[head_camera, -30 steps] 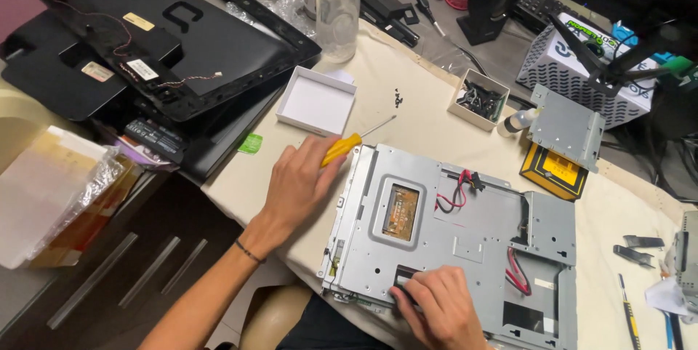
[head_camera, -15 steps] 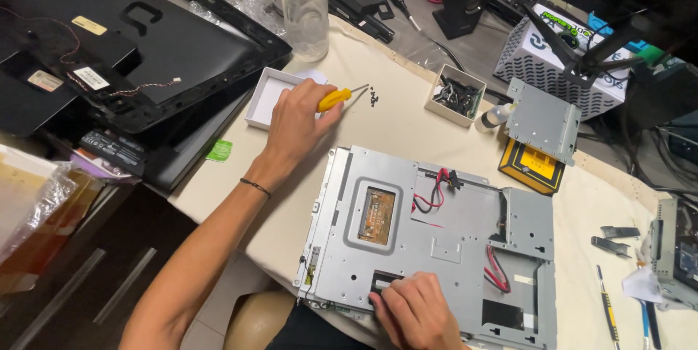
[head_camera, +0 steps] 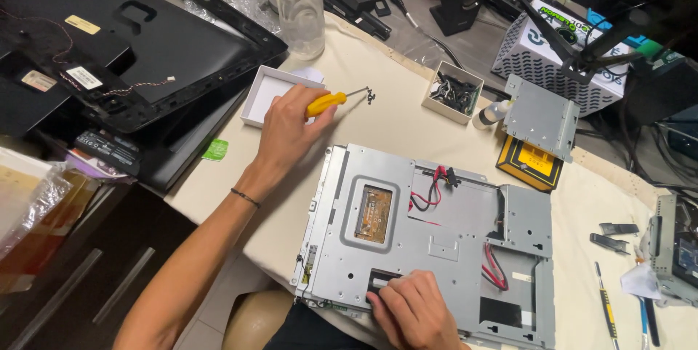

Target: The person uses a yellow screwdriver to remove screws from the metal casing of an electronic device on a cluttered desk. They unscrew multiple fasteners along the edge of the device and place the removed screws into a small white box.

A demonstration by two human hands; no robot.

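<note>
The left hand [head_camera: 287,128] grips a yellow-handled screwdriver [head_camera: 333,101], its fingers wrapped around the handle so that only the handle's far end pokes out past the knuckles. The bare metal shaft points away to the right, and its tip sits at a small cluster of dark screws [head_camera: 371,95] lying on the cream cloth [head_camera: 396,121]. Just beside the hand, on its far left, is a shallow white tray [head_camera: 263,93].

The right hand [head_camera: 416,311] rests on the near edge of a grey metal chassis panel [head_camera: 436,237], fingers curled down and pressing on the sheet by a dark rectangular opening; it grasps nothing that can be seen. Red wires [head_camera: 429,188] run across the panel. A small box of screws [head_camera: 452,92] stands further back.
</note>
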